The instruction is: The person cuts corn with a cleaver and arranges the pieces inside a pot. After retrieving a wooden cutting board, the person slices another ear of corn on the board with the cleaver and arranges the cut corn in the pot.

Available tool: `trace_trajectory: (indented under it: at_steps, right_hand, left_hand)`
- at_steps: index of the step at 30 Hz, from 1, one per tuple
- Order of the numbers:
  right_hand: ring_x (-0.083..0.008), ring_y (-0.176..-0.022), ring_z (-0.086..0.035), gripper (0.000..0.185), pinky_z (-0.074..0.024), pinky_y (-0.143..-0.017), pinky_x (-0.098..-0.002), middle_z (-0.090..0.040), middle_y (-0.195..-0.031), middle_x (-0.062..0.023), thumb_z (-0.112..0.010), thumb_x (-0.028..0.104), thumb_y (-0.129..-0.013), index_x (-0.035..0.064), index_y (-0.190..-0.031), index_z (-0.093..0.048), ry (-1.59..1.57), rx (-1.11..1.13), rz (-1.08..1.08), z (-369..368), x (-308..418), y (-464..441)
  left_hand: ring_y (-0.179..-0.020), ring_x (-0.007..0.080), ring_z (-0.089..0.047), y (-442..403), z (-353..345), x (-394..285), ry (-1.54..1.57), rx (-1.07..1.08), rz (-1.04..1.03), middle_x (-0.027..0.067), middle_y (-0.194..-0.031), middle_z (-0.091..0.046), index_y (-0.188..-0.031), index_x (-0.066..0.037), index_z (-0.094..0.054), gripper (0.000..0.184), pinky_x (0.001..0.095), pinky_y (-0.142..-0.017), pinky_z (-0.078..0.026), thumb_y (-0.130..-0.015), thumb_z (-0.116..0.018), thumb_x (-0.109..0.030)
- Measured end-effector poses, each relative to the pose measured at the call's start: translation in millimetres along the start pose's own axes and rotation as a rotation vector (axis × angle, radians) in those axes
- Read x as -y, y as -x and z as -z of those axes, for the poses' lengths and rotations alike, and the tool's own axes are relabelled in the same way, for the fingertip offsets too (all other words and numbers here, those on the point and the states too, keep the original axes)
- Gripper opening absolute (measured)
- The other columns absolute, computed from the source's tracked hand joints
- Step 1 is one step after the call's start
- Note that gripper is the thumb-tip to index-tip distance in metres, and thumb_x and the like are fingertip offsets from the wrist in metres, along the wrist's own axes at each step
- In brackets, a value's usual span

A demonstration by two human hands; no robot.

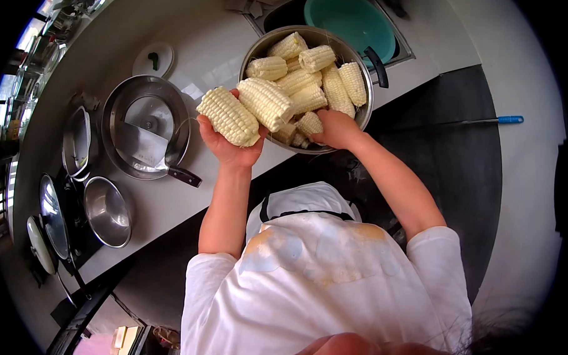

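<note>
Two pieces of pale corn cob (228, 117) rest in my left hand (232, 147), whose fingers curl up around them beside the pot. The second piece (266, 103) lies partly over the pot's rim. My right hand (337, 129) reaches inside the near side of the large metal pot (245, 66), with its fingers around a smaller corn piece (309, 124). Some of those fingertips are hidden by the corn. Several more corn pieces (336, 92) fill the pot, and its black handle (376, 67) sticks out to the right.
Left of the pot, a cleaver (148, 151) lies across a steel pan (111, 118) holding a lid. A steel bowl (107, 212) stands nearer the stove. Behind the pot, a teal basin (358, 20) sits in the sink. A small white lid (166, 57) is on the counter (170, 198).
</note>
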State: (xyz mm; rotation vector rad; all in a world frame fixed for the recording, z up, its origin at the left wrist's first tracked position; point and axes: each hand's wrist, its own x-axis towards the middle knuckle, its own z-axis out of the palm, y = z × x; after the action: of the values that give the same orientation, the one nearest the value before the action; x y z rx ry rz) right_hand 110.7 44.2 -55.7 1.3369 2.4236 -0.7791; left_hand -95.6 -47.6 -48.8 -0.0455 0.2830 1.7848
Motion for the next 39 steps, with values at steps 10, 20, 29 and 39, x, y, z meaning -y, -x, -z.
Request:
trace_trajectory:
  at_steps: [10, 20, 29, 39]
  right_hand:
    - [-0.0349, -0.09, -0.061, 0.054, -0.0481, -0.079, -0.0407, -0.063, -0.095, -0.0216, -0.066, 0.043, -0.072, -0.0038, -0.097, -0.059, 0.052, 0.062, 0.066, -1.4, 0.5, -7.2]
    - [-0.0307, -0.092, -0.058, 0.047, -0.0475, -0.077, -0.0404, -0.06, -0.096, -0.0137, -0.071, 0.01, -0.066, 0.0068, -0.111, -0.056, 0.15, -0.525, 0.516, 50.5, -17.9, -20.9]
    - [-0.0331, -0.09, -0.058, 0.04, -0.0469, -0.076, -0.0414, -0.062, -0.091, -0.0144, -0.067, 0.008, -0.068, 0.0057, -0.107, -0.059, 0.201, -0.126, 0.326, 37.3, -22.7, -34.2]
    - [-0.028, -0.101, -0.055, 0.04, -0.0451, -0.085, -0.0381, -0.057, -0.108, -0.0122, -0.066, 0.013, -0.071, 0.006, -0.11, -0.059, 0.086, -0.484, 0.495, 54.9, -29.5, -13.0]
  left_hand:
    - [-0.113, 0.0226, -0.051, -8.6, 8.1, -4.7, 0.051, 0.179, -0.015, 0.0009, -0.115, -0.058, -0.115, -0.015, -0.057, 0.063, 0.0467, -0.096, -0.042, -0.073, -0.06, -0.061]
    - [-0.12, 0.028, -0.045, -11.5, 17.8, -6.1, 0.054, 0.079, -0.074, 0.005, -0.122, -0.054, -0.115, -0.012, -0.057, 0.068, 0.0506, -0.102, -0.035, -0.071, -0.059, -0.064]
    - [-0.119, 0.0236, -0.046, -5.7, 8.7, -2.9, 0.103, 0.22, -0.054, 0.002, -0.117, -0.058, -0.115, -0.013, -0.059, 0.064, 0.0467, -0.104, -0.033, -0.074, -0.058, -0.062]
    - [-0.112, 0.0244, -0.051, -8.9, 11.9, -2.9, -0.067, 0.255, 0.014, 0.0053, -0.118, -0.056, -0.119, -0.009, -0.053, 0.069, 0.0453, -0.094, -0.043, -0.075, -0.057, -0.062]
